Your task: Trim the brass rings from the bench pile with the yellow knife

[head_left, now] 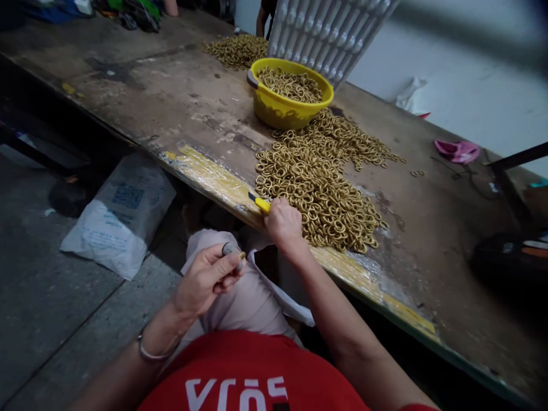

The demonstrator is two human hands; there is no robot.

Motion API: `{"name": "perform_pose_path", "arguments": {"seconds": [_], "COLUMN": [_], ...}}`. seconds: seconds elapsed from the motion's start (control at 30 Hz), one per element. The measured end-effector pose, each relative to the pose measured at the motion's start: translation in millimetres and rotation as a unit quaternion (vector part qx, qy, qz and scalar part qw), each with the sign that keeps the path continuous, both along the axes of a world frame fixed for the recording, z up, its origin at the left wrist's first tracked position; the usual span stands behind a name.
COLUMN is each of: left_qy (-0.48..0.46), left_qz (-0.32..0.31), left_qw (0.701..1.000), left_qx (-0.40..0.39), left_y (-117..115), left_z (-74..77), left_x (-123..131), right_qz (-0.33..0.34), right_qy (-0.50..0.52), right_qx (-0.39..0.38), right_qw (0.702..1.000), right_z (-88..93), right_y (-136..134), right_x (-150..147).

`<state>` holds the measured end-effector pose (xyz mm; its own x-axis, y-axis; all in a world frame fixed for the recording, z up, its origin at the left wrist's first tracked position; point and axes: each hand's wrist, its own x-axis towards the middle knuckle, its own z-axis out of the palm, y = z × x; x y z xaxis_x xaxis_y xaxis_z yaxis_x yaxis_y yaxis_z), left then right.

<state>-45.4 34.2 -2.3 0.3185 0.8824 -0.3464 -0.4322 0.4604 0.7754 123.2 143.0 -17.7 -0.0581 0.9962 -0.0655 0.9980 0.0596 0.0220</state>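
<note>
Left arm: your left forearm (117,374) rises from the lower left, slanting up and inward, with a bracelet (149,353) around the wrist.
Left hand: your left hand (209,278) is raised over your pale trousers (259,302), clear of the surface (180,97); the thumb lies along the top and the fingers curl underneath, nearly closed around a small grey piece (230,250).
Grey piece: it sits at your left fingertips, with a small brass-coloured bit (242,256) showing at its right side; you cannot tell how the two join.
Right arm: your right forearm (342,319) reaches from the lower right, up and leftward to the surface's near edge.
Right hand: your right hand (285,224) is bunched into a fist, knuckles up, wrapped around the handle of a yellow cutter (262,204).
Cutter: its dark blade points left and slightly away from you, over the yellow film-covered strip (214,174) along the edge.
Ring pile: the brass-coloured rings (317,185) lie heaped just beyond your right fist.
Basin: the yellow basin (280,114) stands behind that heap, holding more rings.
</note>
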Motion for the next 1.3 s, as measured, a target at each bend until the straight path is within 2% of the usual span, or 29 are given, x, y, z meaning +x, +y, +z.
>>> {"name": "perform_pose_path", "arguments": {"seconds": [0.17, 0.23, 0.27, 0.3, 0.33, 0.4, 0.47, 0.5, 0.57, 0.67, 0.73, 0.77, 0.83, 0.93, 1.0, 1.07, 1.17, 1.3], "left_qy": [-0.077, -0.094, -0.093, -0.086, -0.078, -0.067, -0.079, -0.09, -0.112, -0.127, -0.122, -0.113, -0.089, -0.034, 0.01, 0.059, 0.151, 0.26], "left_qz": [0.01, 0.02, 0.029, 0.041, 0.052, 0.057, 0.037, 0.023, 0.004, -0.007, -0.014, -0.015, -0.012, 0.002, 0.006, 0.006, -0.006, -0.048], "left_qw": [0.995, 0.991, 0.99, 0.99, 0.99, 0.992, 0.993, 0.993, 0.991, 0.991, 0.992, 0.993, 0.996, 0.999, 1.0, 0.997, 0.982, 0.932], "left_qx": [-0.068, -0.096, -0.104, -0.107, -0.104, -0.094, -0.085, -0.079, -0.066, -0.047, -0.04, -0.037, -0.029, -0.002, 0.026, 0.057, 0.113, 0.247], "left_y": [10.6, 12.9, 13.8, 14.5, 14.9, 14.5, 12.3, 10.6, 6.5, 0.1, -3.9, -5.8, -9.2, -12.9, -14.0, -14.1, -14.8, -21.4], "left_z": [-12.6, -14.1, -14.7, -15.1, -15.3, -14.2, -11.3, -9.4, -5.0, 0.9, 4.4, 6.1, 9.7, 13.1, 12.4, 9.8, 9.9, 27.5], "left_x": [-5.7, -4.8, -3.7, -2.5, -1.1, 1.9, 5.1, 6.8, 10.4, 15.6, 18.1, 19.0, 20.3, 21.7, 22.1, 21.2, 18.0, 15.9], "right_qz": [0.016, 0.03, 0.039, 0.048, 0.054, 0.053, 0.023, 0.005, -0.028, -0.05, -0.031, -0.009, 0.055, 0.151, 0.179, 0.18, 0.174, 0.111], "right_qy": [0.035, 0.111, 0.181, 0.27, 0.367, 0.539, 0.639, 0.668, 0.707, 0.736, 0.73, 0.715, 0.658, 0.506, 0.405, 0.33, 0.241, 0.087], "right_qx": [0.002, 0.007, 0.0, -0.019, -0.046, -0.122, -0.166, -0.175, -0.179, -0.172, -0.162, -0.147, -0.097, -0.02, -0.002, 0.001, -0.01, -0.051], "right_qw": [0.999, 0.993, 0.983, 0.962, 0.928, 0.832, 0.751, 0.723, 0.684, 0.653, 0.664, 0.683, 0.745, 0.849, 0.897, 0.927, 0.955, 0.989], "right_z": [-1.7, 4.7, 8.7, 12.8, 16.7, 22.6, 24.8, 24.4, 21.5, 16.2, 15.8, 17.0, 21.8, 30.6, 34.9, 37.0, 35.6, 26.4], "right_y": [16.6, 13.1, 8.0, 0.8, -8.3, -30.2, -52.8, -62.8, -78.4, -91.0, -94.9, -96.3, -99.6, -106.7, -112.2, -116.0, -113.9, -92.8], "right_x": [1.3, 6.1, 8.5, 10.6, 12.1, 13.0, 11.2, 9.6, 6.2, 4.1, 6.4, 8.8, 15.5, 26.7, 31.3, 32.4, 30.0, 29.3]}}
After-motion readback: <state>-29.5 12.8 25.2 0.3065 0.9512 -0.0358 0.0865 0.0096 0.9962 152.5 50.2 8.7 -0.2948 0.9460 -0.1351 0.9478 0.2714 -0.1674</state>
